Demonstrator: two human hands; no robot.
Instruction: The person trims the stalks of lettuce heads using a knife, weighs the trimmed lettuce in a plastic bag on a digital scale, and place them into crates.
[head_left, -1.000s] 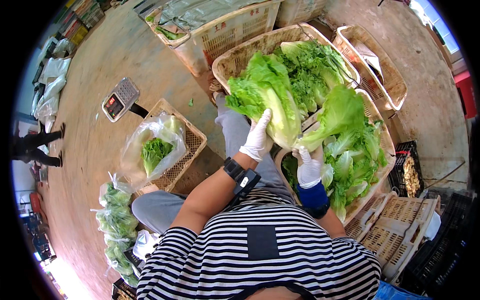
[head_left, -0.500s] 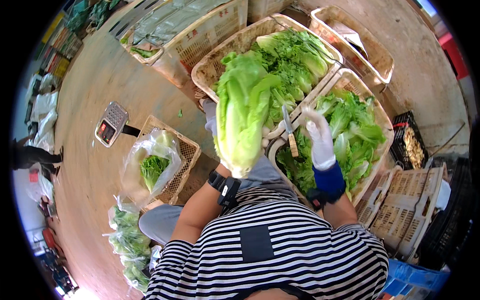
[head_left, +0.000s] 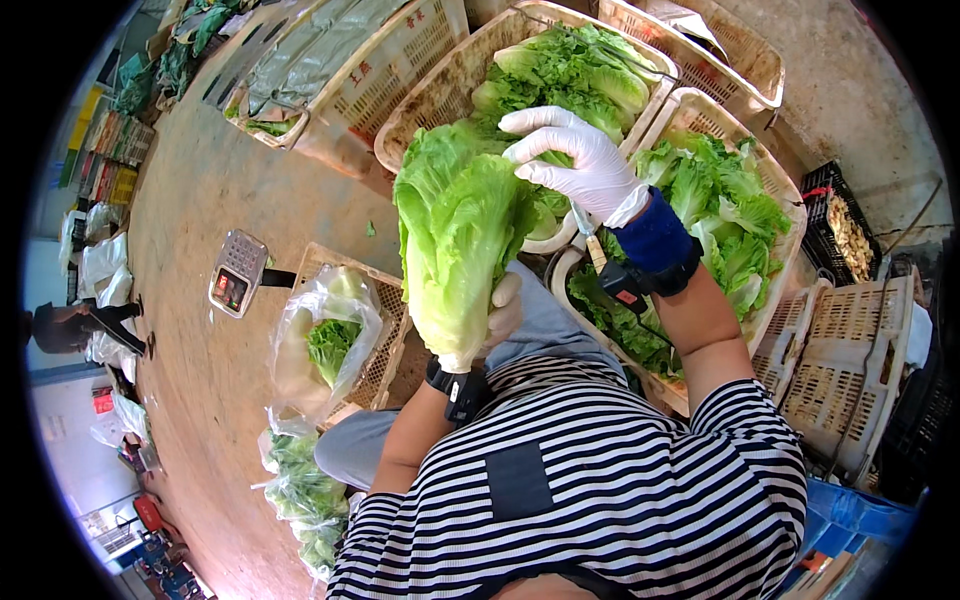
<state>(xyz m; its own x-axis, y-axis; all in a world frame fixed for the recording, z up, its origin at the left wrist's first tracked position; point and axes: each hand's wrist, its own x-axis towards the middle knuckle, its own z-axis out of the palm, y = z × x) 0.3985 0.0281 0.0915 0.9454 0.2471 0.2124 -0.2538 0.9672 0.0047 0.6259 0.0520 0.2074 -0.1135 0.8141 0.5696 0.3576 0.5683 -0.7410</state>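
Observation:
A large head of lettuce (head_left: 450, 240) stands upright before me, its leaves up and its pale cut base down. Cupped behind its lower part, my left hand (head_left: 503, 308) grips it; most of the fingers are hidden. My right hand (head_left: 580, 165), in a white glove, is beside the upper leaves with fingers curved and apart, seemingly at the leaf edge. Below the right wrist, a knife (head_left: 594, 246) with a wooden handle rests at the crate rims. More lettuce (head_left: 575, 75) fills the far crate (head_left: 425, 95), and loose leaves (head_left: 735, 205) lie in the right crate (head_left: 783, 270).
To the left, a basket (head_left: 392, 300) holds a clear plastic bag (head_left: 290, 350) with lettuce inside. A scale (head_left: 238, 275) stands beyond it. Bagged lettuce (head_left: 310, 495) lies at lower left. Stacked crates (head_left: 845, 360) and a black crate (head_left: 835, 225) flank the right side.
My right hand has swung up and left from over the right crate to the lettuce's leaves. The lettuce has shifted slightly left and turned more upright, still in my left hand.

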